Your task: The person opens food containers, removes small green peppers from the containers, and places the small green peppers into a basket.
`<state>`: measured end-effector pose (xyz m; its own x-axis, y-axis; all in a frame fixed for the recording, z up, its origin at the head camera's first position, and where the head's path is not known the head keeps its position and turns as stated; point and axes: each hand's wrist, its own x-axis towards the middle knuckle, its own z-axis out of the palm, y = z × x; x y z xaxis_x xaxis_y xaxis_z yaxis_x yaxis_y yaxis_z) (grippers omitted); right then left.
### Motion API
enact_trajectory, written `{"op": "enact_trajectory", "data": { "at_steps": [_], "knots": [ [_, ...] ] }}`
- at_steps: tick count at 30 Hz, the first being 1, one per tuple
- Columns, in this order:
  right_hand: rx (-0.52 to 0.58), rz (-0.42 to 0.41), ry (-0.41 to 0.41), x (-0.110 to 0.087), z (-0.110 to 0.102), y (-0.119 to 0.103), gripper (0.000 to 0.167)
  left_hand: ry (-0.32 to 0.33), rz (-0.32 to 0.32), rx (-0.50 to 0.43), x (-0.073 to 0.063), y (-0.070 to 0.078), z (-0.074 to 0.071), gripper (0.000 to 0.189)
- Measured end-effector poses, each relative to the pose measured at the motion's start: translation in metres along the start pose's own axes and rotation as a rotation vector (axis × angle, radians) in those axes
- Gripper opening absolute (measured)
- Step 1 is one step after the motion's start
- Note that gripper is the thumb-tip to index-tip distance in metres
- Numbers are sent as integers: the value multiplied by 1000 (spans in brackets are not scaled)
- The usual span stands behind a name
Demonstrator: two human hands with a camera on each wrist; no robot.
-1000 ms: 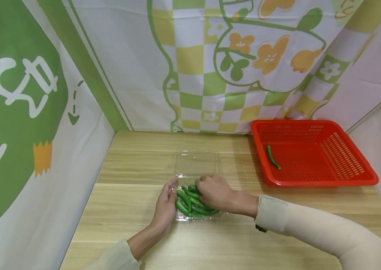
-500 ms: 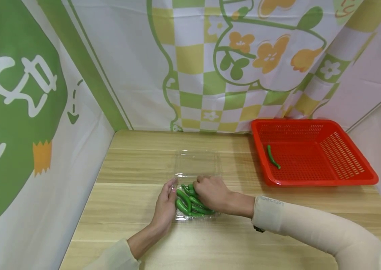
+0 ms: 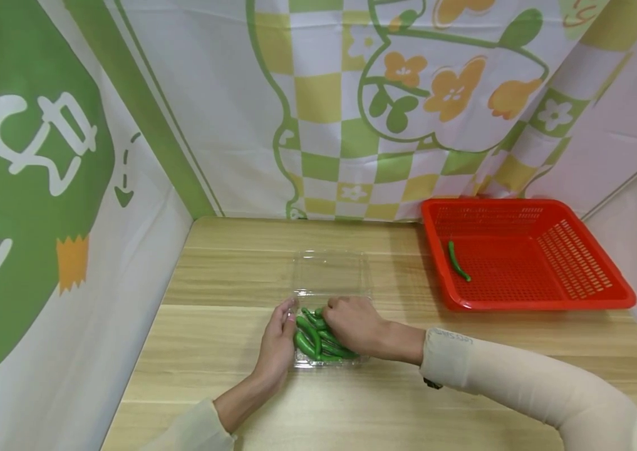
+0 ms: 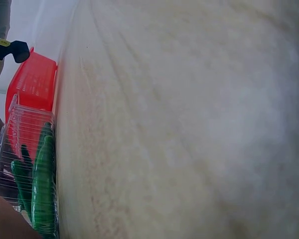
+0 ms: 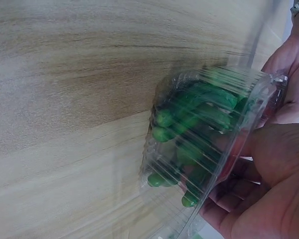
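A clear plastic clamshell box (image 3: 332,273) lies on the table, its lid folded back, with several green chili peppers (image 3: 308,338) in its base. My left hand (image 3: 275,344) holds the left side of the box, thumb near the rim. Over the right half, my right hand (image 3: 356,324) reaches down into the base with curled fingers. In the right wrist view, the right thumb and fingers (image 5: 239,191) are among the peppers (image 5: 192,152), gripping at least one; the wall of the box partly blurs this. Through the side wall, the left wrist view shows long peppers (image 4: 43,184).
To the right at the back stands a red plastic basket (image 3: 538,305) with perforated sides. One green chili pepper (image 3: 457,262) lies inside it near the left wall. Printed fabric walls (image 3: 228,125) border the wooden table (image 3: 211,269) at the back and left.
My right hand has shifted slightly left within the box, and the peppers under it have moved a little. My left hand stays at the box's side.
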<state>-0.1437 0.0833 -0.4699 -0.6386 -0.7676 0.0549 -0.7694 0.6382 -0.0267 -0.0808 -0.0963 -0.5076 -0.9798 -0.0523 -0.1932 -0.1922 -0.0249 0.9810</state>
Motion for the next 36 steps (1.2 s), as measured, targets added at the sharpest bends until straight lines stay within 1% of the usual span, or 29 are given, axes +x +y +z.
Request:
{"op": "enact_trajectory", "data": {
  "at_steps": [4, 9, 13, 17, 19, 22, 26, 32, 36],
  "knots": [
    [39, 5, -17, 0, -1, 2, 7, 2, 2, -2, 0, 0, 0, 44],
    [67, 14, -36, 0, -7, 5, 11, 2, 5, -3, 0, 0, 0, 44],
    [126, 29, -42, -1, -12, 7, 8, -7, 15, -5, 0, -1, 0, 45],
    [159, 13, -13, -2, -16, 10, 19, -15, 13, -9, 0, -1, -1, 46],
    [163, 0, 6, -3, -18, 12, 17, -18, 12, -8, 0, -1, -1, 46],
    [178, -2, 18, -4, -22, 14, 7, -21, 9, -13, 0, -1, -1, 46],
    [220, 34, -6, -3, -28, 18, 11, -22, 9, -19, 0, -1, -1, 46],
    [323, 94, -39, -2, -35, 24, 8, -21, 8, -14, 0, -1, -1, 46],
    [350, 112, -35, -1, -39, 28, 13, -23, 9, -13, 0, -1, -1, 46]
  ]
}}
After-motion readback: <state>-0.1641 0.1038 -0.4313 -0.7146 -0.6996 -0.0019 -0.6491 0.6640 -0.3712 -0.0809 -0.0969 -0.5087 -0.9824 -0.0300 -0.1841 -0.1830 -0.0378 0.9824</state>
